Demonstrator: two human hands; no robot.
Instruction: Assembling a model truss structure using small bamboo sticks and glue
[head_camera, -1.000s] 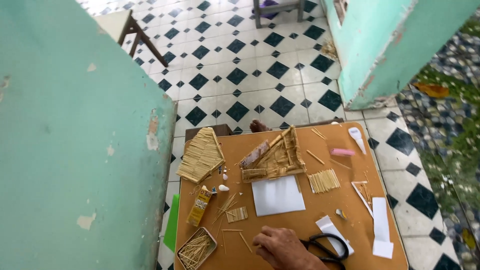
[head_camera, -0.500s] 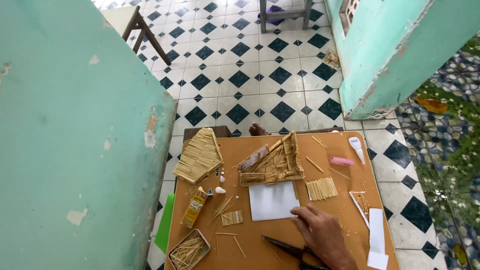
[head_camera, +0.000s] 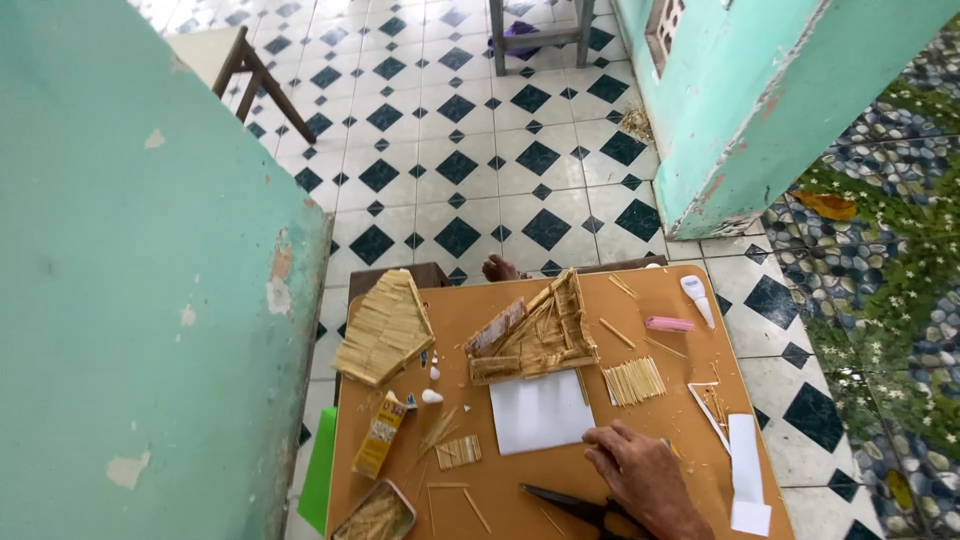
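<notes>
In the head view, one hand (head_camera: 640, 470) rests on a brown board (head_camera: 500, 320) that serves as a small table. It comes in from the bottom edge on the right side, so I take it as the right hand. Its fingers are a little bent and loosely together, and the fingertips (head_camera: 598, 445) lie at the lower right corner of a white sheet (head_camera: 540, 410), touching it or almost touching; it does not pinch anything that I can see. The left hand is not in the picture.

Just below the hand lie black scissors (head_camera: 565, 503), partly under the wrist. Behind the white sheet stands a half-made model house of thin sticks (head_camera: 535, 335), tilted a little. To the right of the sheet there is a flat bundle of short sticks (head_camera: 632, 380), near the hand. Further right lie a pink eraser (head_camera: 668, 324), a white glue tube (head_camera: 695, 295) and some white paper strips (head_camera: 745, 470).

On the left part of the board lies a roof panel of sticks (head_camera: 385, 330), hanging partly over the edge. Below it are a yellow box (head_camera: 380, 435), a small mat of sticks (head_camera: 458, 452) and a tray of sticks (head_camera: 375, 515) at the lower edge.

The floor (head_camera: 450, 150) has white tiles with dark diamonds, and a green wall (head_camera: 130, 250) fills the left side.
</notes>
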